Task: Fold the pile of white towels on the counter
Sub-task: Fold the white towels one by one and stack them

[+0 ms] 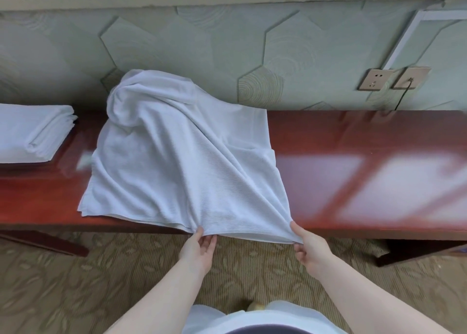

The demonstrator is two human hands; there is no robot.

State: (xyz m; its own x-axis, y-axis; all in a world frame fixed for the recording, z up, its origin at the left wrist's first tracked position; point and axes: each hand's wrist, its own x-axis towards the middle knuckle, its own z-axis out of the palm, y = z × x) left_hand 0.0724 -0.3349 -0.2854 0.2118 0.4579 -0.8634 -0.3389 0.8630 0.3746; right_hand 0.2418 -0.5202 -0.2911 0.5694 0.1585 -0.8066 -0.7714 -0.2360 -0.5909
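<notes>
A large white towel (177,156) lies spread over the reddish wooden counter (353,136), bunched up high against the wall at its far left corner. Its near edge hangs slightly past the counter's front edge. My left hand (198,247) pinches that near edge from below, thumb on top. My right hand (307,245) grips the near right corner of the same towel. The cloth is pulled taut between both hands, with creases fanning toward them. A stack of folded white towels (32,134) rests on the counter at the far left.
The glossy counter stretches to the right with window glare on it. Two wall sockets (394,78) sit on the patterned wall behind, one with a black cable plugged in. Patterned carpet (75,283) lies below, with counter legs at left and right.
</notes>
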